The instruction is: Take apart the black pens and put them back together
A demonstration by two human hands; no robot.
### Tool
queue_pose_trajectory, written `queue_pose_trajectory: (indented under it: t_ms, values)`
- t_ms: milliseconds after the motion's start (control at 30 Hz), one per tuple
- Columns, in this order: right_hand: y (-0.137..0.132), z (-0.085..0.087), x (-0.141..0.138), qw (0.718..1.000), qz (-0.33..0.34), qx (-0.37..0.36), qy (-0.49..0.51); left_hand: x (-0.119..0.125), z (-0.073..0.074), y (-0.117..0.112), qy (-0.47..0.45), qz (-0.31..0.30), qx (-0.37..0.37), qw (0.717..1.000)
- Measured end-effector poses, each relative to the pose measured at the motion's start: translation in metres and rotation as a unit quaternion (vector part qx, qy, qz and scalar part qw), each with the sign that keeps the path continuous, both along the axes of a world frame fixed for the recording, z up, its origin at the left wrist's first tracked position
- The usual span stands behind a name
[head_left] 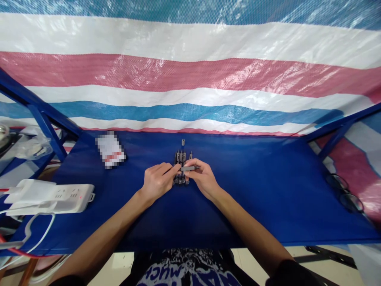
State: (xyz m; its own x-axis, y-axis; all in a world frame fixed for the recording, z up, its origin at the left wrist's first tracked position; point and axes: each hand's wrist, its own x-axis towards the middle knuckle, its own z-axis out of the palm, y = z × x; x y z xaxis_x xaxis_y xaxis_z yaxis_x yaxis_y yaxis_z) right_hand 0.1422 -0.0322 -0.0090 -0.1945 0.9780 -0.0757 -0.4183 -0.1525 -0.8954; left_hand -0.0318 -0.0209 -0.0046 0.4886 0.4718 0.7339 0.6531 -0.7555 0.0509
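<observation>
My right hand (pixel 203 179) pinches a small grey cylindrical tool (pixel 188 168) with a dark metal tip pointing right. My left hand (pixel 157 180) sits just beside it, its fingertips reaching the tool's left end, though I cannot tell whether they grip it. Directly beneath both hands lies a dark holder with several upright small bits (pixel 180 158), partly hidden by my fingers. A short grey cylinder (pixel 183 142) stands just beyond the holder.
The blue table top (pixel 238 194) extends to both sides. A white box with a blurred label (pixel 110 149) lies at far left, beside a white power strip (pixel 50 196) with white cables. Glasses (pixel 343 193) rest at right. A striped tarpaulin (pixel 190 75) hangs behind, with a blue metal frame (pixel 47 135) at left.
</observation>
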Motion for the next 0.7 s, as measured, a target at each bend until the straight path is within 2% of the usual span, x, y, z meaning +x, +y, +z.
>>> queue_pose_trajectory:
  t_ms: [300,467,600,700]
  values:
    - [0.002,-0.007,0.002,0.999,-0.008,0.05,-0.008,0.0,-0.001,0.001,-0.005,-0.005,-0.041,0.999]
    - [0.005,-0.008,0.01,0.989,-0.016,0.119,-0.092,0.0,-0.002,0.0,-0.008,-0.013,-0.088,0.996]
    - [0.004,-0.003,0.015,0.962,-0.03,0.21,-0.172,-0.001,-0.002,0.0,-0.034,-0.032,-0.203,0.978]
    - [0.002,-0.003,0.016,0.931,-0.041,0.284,-0.225,-0.003,0.002,0.004,-0.061,-0.06,-0.342,0.936]
